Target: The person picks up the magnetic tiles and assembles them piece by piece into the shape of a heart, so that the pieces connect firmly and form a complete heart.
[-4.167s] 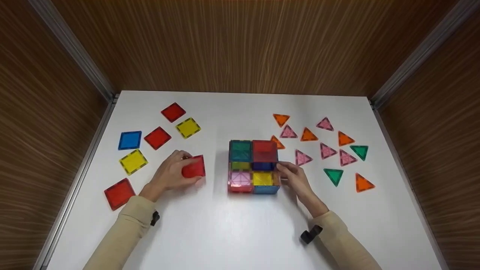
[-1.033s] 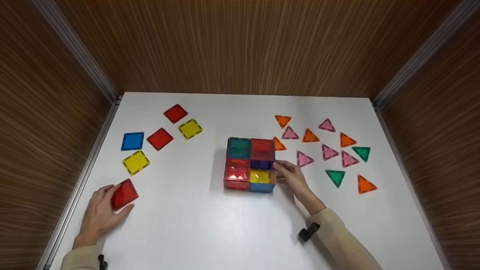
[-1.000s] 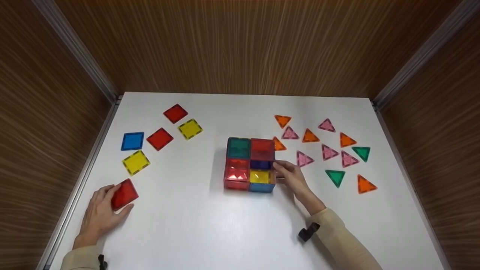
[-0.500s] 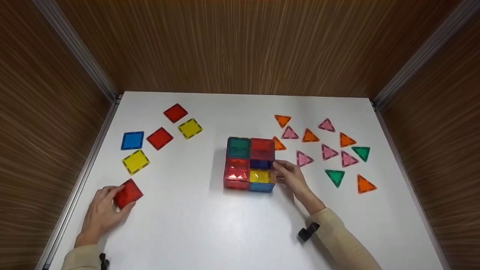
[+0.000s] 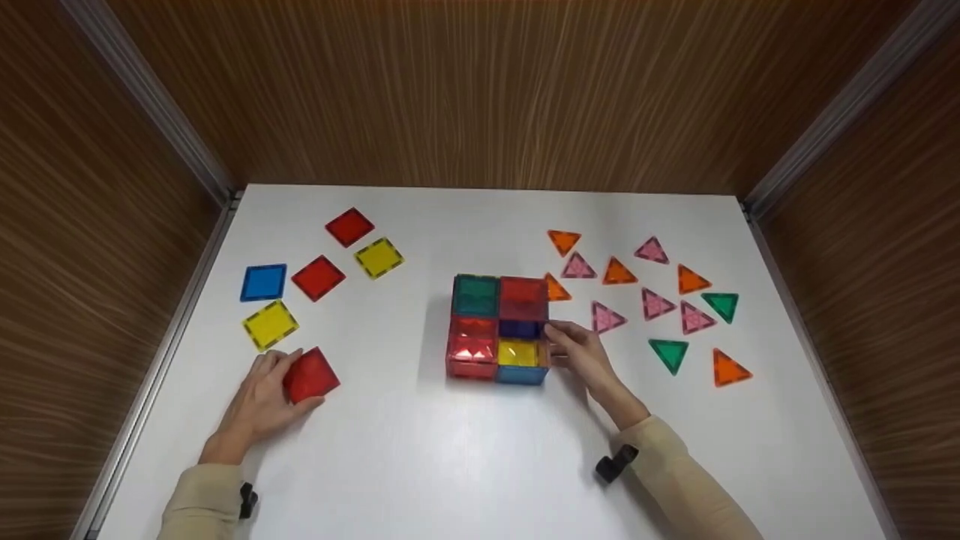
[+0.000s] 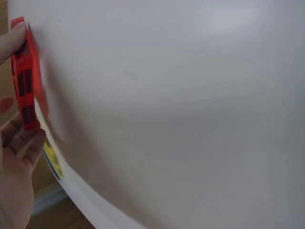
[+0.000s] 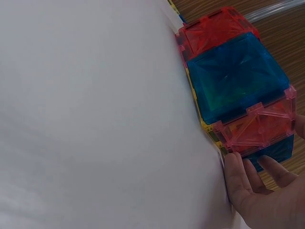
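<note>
My left hand [image 5: 262, 397] pinches a red square magnetic tile [image 5: 313, 375] between thumb and fingers, at the left of the table. Edge-on in the left wrist view, this red tile [image 6: 24, 86] shows dark magnets along its rim. Mid-table stands a block of see-through magnetic tiles [image 5: 476, 296], two cells wide and two deep. Green and red tiles top the back; red covers the front left. The front right cell is open on top, showing yellow inside. My right hand [image 5: 585, 356] holds the block's right side; its fingers [image 7: 236, 171] touch the low edge in the right wrist view.
Loose square tiles lie flat at the left: a blue one [image 5: 263, 283], a yellow one [image 5: 271, 325], red ones [image 5: 319, 277] and another yellow one [image 5: 379, 257]. Right of the block are scattered several orange [image 5: 691, 279], pink [image 5: 658, 303] and green triangles [image 5: 669, 354]. Wood-patterned panels [image 5: 480, 90] surround the table.
A red tile now tops the block's front left cell. My left hand went to the far-left red tile, lifted it and moved it rightward. My right hand stays at the block.
</note>
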A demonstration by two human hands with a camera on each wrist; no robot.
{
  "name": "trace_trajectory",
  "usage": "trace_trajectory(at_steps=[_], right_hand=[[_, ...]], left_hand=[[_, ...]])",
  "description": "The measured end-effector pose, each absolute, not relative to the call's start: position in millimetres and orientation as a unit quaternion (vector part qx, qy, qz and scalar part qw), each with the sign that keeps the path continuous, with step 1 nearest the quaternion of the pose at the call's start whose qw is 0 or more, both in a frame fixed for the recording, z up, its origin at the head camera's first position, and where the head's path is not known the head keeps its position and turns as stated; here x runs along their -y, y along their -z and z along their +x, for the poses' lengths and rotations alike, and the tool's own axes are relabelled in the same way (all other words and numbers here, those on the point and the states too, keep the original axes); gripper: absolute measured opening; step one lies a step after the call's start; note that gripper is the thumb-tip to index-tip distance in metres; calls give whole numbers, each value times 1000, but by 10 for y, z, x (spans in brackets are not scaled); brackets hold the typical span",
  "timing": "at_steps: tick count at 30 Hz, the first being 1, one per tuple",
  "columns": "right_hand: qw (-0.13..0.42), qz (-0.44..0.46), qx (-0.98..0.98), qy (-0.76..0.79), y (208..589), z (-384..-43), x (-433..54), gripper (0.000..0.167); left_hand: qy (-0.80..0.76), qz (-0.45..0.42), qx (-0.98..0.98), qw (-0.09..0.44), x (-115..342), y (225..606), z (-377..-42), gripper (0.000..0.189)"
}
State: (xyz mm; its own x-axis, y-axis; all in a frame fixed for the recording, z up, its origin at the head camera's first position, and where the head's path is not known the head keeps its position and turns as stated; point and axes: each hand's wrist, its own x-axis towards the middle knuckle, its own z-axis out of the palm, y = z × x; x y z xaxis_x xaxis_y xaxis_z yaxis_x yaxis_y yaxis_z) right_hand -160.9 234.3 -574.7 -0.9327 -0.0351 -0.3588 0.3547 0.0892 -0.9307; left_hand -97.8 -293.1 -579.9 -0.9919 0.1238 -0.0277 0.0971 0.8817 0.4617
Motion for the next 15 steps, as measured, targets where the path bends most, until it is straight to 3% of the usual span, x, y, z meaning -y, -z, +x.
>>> trace_trajectory(at_steps=[8,15], right_hand=[[152,111,-723,665,5746,-1603,-2352,58],[147,109,-721,668,5745,-1608,-2352,57]], left_hand=[[-256,41,-958,122,2690,5713,-1260,92],[-271,46,-952,133,2631,5683,-1411,94]])
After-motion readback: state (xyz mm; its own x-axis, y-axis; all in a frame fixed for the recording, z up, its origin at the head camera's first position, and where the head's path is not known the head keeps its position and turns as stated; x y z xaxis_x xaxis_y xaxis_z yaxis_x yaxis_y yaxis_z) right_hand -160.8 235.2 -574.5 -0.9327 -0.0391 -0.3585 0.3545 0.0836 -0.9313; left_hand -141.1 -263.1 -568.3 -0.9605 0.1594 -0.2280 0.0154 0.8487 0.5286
